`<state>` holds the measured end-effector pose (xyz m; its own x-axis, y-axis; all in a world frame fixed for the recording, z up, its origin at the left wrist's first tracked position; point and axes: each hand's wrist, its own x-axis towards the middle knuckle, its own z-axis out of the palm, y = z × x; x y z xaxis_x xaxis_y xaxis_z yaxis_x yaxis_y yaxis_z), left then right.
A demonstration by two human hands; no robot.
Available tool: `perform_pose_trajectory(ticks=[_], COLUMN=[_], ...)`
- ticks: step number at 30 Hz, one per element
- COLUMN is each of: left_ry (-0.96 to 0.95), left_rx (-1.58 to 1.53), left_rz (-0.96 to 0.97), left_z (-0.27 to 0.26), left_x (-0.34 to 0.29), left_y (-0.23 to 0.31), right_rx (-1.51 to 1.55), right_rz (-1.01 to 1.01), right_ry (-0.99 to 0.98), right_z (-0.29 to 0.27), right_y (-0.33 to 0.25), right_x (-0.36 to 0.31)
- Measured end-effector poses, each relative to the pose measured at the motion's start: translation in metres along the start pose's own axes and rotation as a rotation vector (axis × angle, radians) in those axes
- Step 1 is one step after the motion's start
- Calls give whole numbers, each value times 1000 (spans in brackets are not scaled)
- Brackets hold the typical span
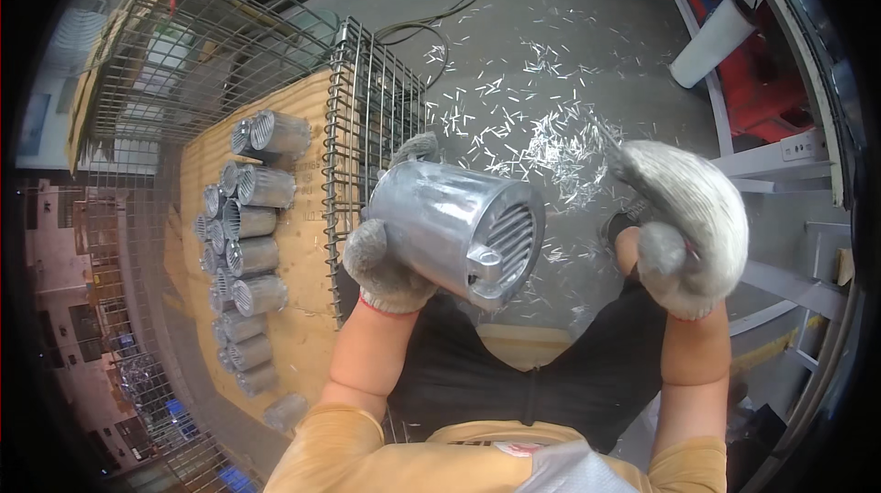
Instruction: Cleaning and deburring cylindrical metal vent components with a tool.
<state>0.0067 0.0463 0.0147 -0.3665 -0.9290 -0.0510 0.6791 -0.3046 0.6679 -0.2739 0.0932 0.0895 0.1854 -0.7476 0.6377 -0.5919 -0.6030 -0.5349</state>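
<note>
A silvery cast-metal cylindrical housing [427, 213] with a slatted vent in its end lies tilted in front of me. My left hand [390, 263], in a grey-white knitted glove, is wrapped round its left side, thumb below and fingertips over the top. The slatted end faces right, with a small round boss at its lower edge. My right hand [693, 227], gloved alike, is closed to the right of the housing and apart from it. A thin dark rod-like tool [603, 132] sticks out from its fingers; most of it is hidden in the glove.
At my left stands a wire-mesh cage [344, 140] with brown cardboard [307, 263] inside. Several similar metal housings [252, 256] lie stacked on it. Metal slivers [564, 144] litter the grey floor ahead. A white roll [714, 39] leans by a frame at the right.
</note>
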Motion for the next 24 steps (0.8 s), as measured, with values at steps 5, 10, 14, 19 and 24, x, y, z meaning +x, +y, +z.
perform_pose_trajectory(ticks=[5, 10, 14, 19, 24], left_ry=[56, 111, 54, 62, 61], left_rx=[92, 64, 31, 68, 91], left_rz=[-9, 29, 11, -53, -61], left_z=[14, 17, 6, 16, 24], left_x=[7, 4, 7, 4, 4], left_y=[2, 0, -2, 2, -6], right_rx=[376, 363, 485, 130, 958], right_rz=[217, 217, 129, -117, 377], right_ry=[69, -40, -55, -118, 243], right_z=[9, 14, 15, 18, 48], right_y=[-10, -4, 4, 1, 5], right_x=[-32, -26, -15, 0, -22])
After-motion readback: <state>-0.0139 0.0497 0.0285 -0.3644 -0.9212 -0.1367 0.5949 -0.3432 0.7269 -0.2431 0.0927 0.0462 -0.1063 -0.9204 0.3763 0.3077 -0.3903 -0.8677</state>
